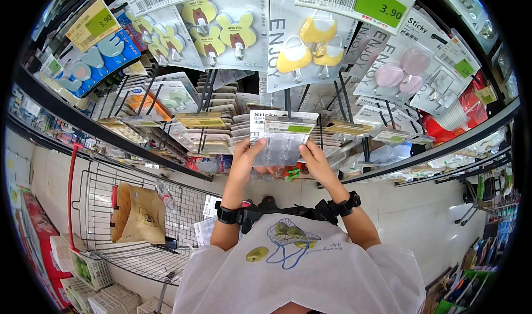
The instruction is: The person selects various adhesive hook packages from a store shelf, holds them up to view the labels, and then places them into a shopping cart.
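A blister pack of adhesive hooks [276, 152] is at the middle of the head view, upright on a display peg or just in front of it; which one I cannot tell. My left hand [245, 158] grips its left edge, thumb on the front. My right hand [316, 160] holds the right edge the same way. A price tag [289, 127] lies across the pack's upper part. Above hang a pack of yellow bag-shaped hooks [311, 48], a pack of yellow bear-and-rabbit hooks [237, 31] and a pack of pink round hooks [403, 71].
A wire shopping cart [99, 189] stands at the left, holding a brown paper bag [145, 214] and several hook packs [204, 231]. A black shelf rail [116, 135] runs along the left of the display. Plastic baskets [93, 270] are at the lower left, another cart [480, 197] at the far right.
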`<state>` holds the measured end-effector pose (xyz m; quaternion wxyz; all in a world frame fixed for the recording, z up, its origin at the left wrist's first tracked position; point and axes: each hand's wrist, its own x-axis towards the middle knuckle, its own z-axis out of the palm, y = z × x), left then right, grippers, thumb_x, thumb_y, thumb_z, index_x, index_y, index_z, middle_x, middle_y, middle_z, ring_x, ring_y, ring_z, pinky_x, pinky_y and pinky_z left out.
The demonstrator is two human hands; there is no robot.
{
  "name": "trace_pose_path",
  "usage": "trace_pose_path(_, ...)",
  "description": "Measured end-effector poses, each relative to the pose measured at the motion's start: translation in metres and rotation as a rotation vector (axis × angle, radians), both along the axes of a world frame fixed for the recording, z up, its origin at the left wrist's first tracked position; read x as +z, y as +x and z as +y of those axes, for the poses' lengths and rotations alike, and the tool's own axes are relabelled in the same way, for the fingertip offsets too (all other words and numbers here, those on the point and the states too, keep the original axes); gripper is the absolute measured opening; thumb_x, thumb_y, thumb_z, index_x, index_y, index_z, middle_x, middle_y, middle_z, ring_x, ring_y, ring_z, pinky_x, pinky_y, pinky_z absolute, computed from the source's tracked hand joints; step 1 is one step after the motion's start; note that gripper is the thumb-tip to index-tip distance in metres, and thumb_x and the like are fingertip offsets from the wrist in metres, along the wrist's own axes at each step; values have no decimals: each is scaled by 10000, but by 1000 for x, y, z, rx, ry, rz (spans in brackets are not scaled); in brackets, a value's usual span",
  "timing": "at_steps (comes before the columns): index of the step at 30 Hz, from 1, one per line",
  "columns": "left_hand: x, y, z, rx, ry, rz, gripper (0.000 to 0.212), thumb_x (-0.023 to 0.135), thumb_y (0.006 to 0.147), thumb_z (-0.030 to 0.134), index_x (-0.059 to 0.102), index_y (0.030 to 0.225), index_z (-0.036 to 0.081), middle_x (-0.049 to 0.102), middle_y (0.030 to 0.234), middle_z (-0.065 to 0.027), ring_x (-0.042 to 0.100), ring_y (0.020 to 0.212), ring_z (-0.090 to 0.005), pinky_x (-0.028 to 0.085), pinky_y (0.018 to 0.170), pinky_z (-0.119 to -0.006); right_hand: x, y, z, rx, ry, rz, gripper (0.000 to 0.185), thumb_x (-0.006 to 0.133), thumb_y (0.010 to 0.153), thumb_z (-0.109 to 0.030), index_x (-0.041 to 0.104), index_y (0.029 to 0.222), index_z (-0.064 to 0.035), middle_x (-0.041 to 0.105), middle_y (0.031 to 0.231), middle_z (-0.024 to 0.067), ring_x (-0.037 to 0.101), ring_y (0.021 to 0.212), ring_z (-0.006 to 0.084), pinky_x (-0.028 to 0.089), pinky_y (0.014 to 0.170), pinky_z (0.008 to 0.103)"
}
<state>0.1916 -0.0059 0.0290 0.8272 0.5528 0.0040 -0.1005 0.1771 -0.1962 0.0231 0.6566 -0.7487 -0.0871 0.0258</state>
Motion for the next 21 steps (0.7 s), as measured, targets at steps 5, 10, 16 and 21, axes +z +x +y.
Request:
trace_pose_path(5,4,9,-10,-20,102,28,255,500,814,190,513,974,-7,557,863,-63,497,755,-91,397,681,-239,-10,7,-4,-64,78,11,280,367,881,-205,445,1037,15,507,881,52,443,797,105,358,741,239)
trace_pose_path(10,-15,35,-16,70,184,-160,271,466,821,180,487,1001,-22,544,902,-65,485,799,-107,398,698,-240,0,23,-2,-119,56,73,249,379,876,-195,460,982,16,478,812,24,401,737,89,350,689,222)
trace_pose_path(16,-16,56,-27,169,292,-247,362,500,821,232,423,1064,-25,543,900,-96,496,808,-132,403,709,-244,-23,61,-7,-219,-65,-54,240,423,862,-200,482,962,10,490,786,18,412,731,90,347,680,206)
trace_pose_path(21,-33,58,-29,290,332,-384,473,528,794,151,316,1179,-22,450,1084,-154,477,935,-197,387,792,-283,-32,80,-11,-279,-26,63,288,450,853,-221,477,996,27,514,891,67,450,809,117,351,750,217)
